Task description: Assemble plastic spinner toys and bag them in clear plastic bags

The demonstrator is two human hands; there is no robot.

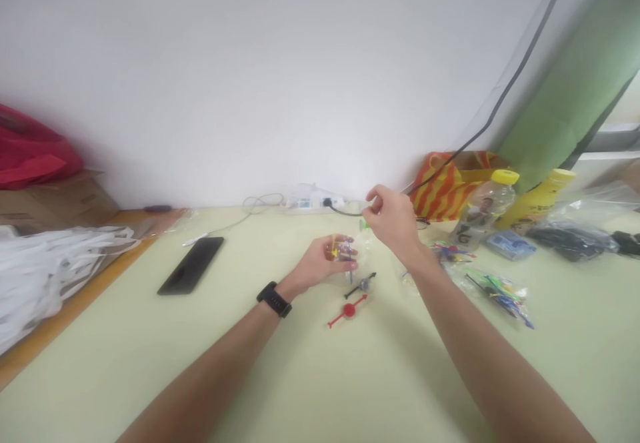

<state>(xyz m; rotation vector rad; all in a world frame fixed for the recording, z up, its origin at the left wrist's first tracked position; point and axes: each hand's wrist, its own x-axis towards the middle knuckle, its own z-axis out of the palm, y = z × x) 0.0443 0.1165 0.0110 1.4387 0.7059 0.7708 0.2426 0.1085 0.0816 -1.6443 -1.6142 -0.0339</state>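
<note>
Left hand (323, 261) cups small coloured pieces (343, 251) just above the table (240, 369); right hand (393, 219), raised beside it, pinches something tiny, perhaps clear film. A slack grip could scatter pieces toward the red piece (349, 310).

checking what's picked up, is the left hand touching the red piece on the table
Apart: the head view shows bare table between the left hand and the red piece.

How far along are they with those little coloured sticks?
Done, it seems: a clear bag of coloured pieces lies filled at the right. In hand: the left hand cups a few yellow and blue pieces; the right hand pinches something small above. Left: a red piece and a grey piece lie loose on the table.
</note>
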